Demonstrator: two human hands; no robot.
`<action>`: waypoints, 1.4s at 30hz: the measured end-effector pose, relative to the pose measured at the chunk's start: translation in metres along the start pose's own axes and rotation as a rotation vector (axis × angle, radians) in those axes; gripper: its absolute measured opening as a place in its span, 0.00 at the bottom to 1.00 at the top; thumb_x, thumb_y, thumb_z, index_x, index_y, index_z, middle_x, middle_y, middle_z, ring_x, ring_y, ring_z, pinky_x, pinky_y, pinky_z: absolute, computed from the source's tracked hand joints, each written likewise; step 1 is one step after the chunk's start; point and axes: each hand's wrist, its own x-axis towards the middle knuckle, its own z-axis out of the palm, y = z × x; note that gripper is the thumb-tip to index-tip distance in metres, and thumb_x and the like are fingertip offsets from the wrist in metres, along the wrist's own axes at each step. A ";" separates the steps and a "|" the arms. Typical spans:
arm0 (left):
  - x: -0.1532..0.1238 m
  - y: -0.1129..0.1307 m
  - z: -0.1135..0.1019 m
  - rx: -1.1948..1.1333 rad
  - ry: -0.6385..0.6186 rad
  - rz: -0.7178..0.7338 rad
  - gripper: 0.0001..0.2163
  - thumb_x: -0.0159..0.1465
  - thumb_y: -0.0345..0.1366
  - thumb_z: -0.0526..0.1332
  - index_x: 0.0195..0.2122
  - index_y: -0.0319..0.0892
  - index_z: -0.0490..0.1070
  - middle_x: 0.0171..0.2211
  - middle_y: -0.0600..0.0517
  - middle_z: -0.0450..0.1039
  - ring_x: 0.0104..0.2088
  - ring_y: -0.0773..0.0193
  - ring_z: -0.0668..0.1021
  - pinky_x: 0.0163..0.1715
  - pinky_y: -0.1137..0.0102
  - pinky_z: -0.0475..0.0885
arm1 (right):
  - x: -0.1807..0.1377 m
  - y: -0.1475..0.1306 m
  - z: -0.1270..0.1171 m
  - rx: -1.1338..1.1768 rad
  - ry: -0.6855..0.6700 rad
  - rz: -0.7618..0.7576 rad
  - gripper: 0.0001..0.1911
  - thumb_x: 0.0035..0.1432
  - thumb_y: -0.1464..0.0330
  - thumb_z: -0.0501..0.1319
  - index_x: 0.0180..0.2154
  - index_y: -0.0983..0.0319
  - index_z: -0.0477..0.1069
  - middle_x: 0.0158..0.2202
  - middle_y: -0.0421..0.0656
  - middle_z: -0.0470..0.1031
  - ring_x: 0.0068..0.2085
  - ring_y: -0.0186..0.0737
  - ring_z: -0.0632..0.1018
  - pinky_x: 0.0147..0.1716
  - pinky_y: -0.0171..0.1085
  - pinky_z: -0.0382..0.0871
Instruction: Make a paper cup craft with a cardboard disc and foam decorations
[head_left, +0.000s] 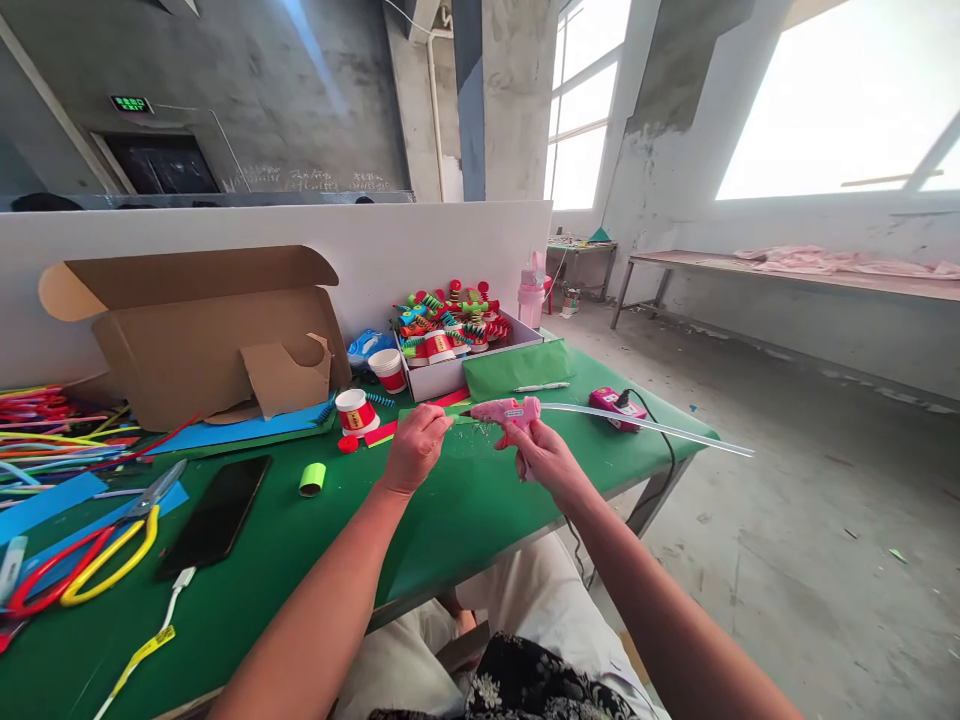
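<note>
My right hand (544,455) is closed round the grip of a pink glue gun (506,411), whose nozzle points left. A long clear glue stick (652,425) juts from the gun's back toward the right. My left hand (416,445) is closed in a pinch on a small green paper piece (459,418) held at the gun's nozzle, above the green table (450,510). A red and white paper cup (355,412) stands just left of my hands, and a green paper roll (312,479) lies nearer me.
A white box (450,378) of finished colourful cup crafts stands behind my hands, with an open cardboard box (202,330) at its left. A black phone (217,513), yellow-handled scissors (112,545) and pipe cleaners (52,430) lie at the left. A pink power block (616,405) sits at the right edge.
</note>
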 end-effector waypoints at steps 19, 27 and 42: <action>0.000 0.002 0.001 0.042 -0.026 0.013 0.13 0.69 0.34 0.51 0.32 0.45 0.74 0.31 0.49 0.71 0.34 0.62 0.73 0.38 0.67 0.71 | -0.001 -0.002 0.001 -0.049 0.008 0.012 0.23 0.53 0.46 0.62 0.23 0.58 0.66 0.15 0.35 0.64 0.16 0.30 0.63 0.16 0.33 0.56; -0.001 0.001 0.002 0.052 -0.030 0.022 0.13 0.69 0.34 0.51 0.33 0.45 0.74 0.31 0.49 0.71 0.34 0.62 0.73 0.39 0.67 0.71 | 0.000 -0.001 0.001 -0.029 0.003 0.005 0.25 0.50 0.44 0.62 0.23 0.57 0.64 0.14 0.34 0.63 0.15 0.30 0.63 0.15 0.32 0.56; 0.000 0.002 0.002 0.047 -0.015 0.057 0.12 0.69 0.32 0.52 0.32 0.44 0.74 0.31 0.49 0.71 0.33 0.63 0.73 0.37 0.68 0.71 | 0.003 0.004 0.000 -0.069 0.015 0.010 0.25 0.51 0.43 0.61 0.22 0.57 0.64 0.15 0.35 0.61 0.16 0.31 0.63 0.15 0.33 0.56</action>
